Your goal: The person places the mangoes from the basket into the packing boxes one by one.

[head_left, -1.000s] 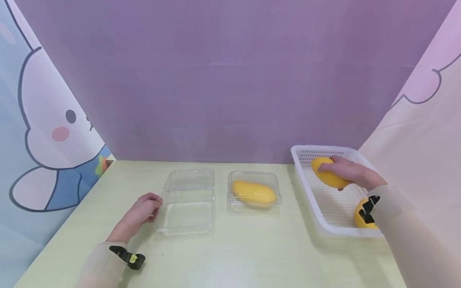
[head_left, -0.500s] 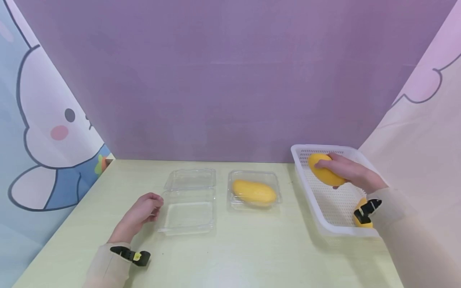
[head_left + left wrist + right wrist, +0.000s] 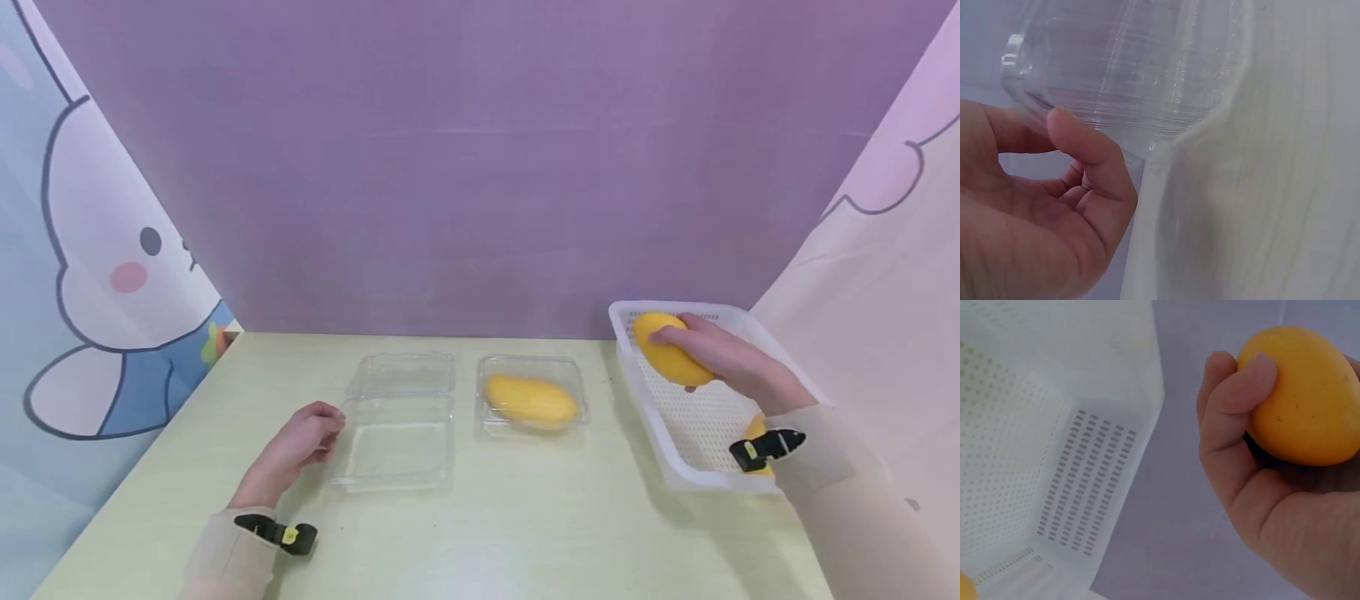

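Observation:
My right hand (image 3: 723, 354) grips a yellow mango (image 3: 667, 350) above the white basket (image 3: 667, 433). In the right wrist view, curled fingers wrap around the speckled mango (image 3: 1304, 394), apart from the basket wall (image 3: 1116, 381). Another mango (image 3: 756, 429) lies in the basket, partly hidden by the right wrist's strap. At the left, my left hand (image 3: 303, 437) pinches the left edge of an open clear plastic clamshell box (image 3: 397, 446). The left wrist view has the thumb and a finger at the box rim (image 3: 1041, 112). A second clear box (image 3: 532, 367) contains a mango (image 3: 531, 402).
The boxes and basket stand on a pale yellow-green table (image 3: 480, 533). A purple panel (image 3: 480, 167) rises behind its back edge. Printed cloths hang at both sides, the left one (image 3: 112, 250) with a cartoon figure.
My right hand has lifted the mango slightly up and to the left over the basket. My left hand stays at the open box's edge.

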Motion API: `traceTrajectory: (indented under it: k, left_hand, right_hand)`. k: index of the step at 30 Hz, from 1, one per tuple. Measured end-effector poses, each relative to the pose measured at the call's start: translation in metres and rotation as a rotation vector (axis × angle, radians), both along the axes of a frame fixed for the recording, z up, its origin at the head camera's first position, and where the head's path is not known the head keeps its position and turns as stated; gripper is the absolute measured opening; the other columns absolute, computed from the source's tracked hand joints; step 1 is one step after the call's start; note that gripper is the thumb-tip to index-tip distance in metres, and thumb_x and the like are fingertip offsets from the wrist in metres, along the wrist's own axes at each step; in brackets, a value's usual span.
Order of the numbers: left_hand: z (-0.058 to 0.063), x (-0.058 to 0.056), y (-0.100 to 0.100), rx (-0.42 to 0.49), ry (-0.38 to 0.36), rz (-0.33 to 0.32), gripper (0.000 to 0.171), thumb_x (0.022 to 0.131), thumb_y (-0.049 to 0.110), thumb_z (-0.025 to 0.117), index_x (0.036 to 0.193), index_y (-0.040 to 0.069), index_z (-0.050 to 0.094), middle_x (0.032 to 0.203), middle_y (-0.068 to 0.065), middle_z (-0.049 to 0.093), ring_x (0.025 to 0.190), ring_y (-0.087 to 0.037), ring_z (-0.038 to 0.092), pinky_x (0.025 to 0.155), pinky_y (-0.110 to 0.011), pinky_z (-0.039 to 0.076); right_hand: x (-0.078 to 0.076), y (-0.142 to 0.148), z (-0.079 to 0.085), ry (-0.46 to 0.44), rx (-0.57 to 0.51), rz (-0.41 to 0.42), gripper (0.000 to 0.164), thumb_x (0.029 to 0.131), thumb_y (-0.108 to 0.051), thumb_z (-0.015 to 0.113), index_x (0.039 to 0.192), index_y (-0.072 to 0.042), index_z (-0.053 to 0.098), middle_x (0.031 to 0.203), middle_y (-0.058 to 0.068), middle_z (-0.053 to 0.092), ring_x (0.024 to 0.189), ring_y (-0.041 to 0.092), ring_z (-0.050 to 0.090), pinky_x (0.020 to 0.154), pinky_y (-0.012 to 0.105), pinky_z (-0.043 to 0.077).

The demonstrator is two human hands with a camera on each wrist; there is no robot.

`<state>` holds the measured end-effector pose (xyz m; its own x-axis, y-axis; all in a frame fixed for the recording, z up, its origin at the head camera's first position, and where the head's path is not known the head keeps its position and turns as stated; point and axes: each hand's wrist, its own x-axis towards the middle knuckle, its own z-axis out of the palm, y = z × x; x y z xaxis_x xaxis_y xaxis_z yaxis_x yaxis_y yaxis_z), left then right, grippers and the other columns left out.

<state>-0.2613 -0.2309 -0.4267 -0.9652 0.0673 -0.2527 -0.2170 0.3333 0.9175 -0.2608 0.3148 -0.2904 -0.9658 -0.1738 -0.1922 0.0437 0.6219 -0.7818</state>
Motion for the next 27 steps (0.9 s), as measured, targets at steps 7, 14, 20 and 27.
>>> traceTrajectory:
  k: [7,14,20,27]
  left_hand:
    - [-0.001,0.001,-0.002,0.004,0.004,0.001,0.025,0.097,0.011,0.042,0.115,-0.007,0.043,0.085,-0.01,0.048,0.07,-0.02,0.047,0.06,-0.031,0.044]
    - [-0.001,0.0,0.001,0.03,0.013,-0.006,0.024,0.097,0.012,0.043,0.114,-0.006,0.043,0.083,-0.009,0.048,0.067,-0.018,0.046,0.058,-0.031,0.043]
    - [-0.001,-0.001,0.001,0.025,0.006,0.001,0.025,0.097,0.012,0.042,0.114,-0.006,0.043,0.086,-0.011,0.048,0.068,-0.018,0.046,0.058,-0.03,0.043]
    - [-0.002,-0.002,0.001,0.021,0.011,-0.006,0.026,0.097,0.011,0.041,0.115,-0.007,0.042,0.085,-0.012,0.047,0.069,-0.02,0.046,0.059,-0.031,0.044]
  right_hand:
    - [0.01,-0.018,0.008,0.024,-0.032,0.021,0.053,0.094,-0.047,0.05,0.126,-0.007,0.036,0.093,0.018,0.049,0.07,0.027,0.053,0.06,0.038,0.05]
    - [0.021,-0.03,0.015,0.058,-0.069,0.014,0.053,0.094,-0.048,0.05,0.126,-0.009,0.037,0.095,0.019,0.05,0.075,0.028,0.053,0.06,0.037,0.049]
    - [0.03,-0.045,0.017,0.1,-0.109,0.018,0.049,0.095,-0.049,0.05,0.122,-0.009,0.042,0.092,0.02,0.052,0.073,0.029,0.054,0.059,0.038,0.05]
    - [0.04,-0.063,0.016,0.125,-0.14,0.04,0.046,0.095,-0.047,0.05,0.121,-0.01,0.043,0.09,0.02,0.052,0.073,0.03,0.055,0.06,0.04,0.052]
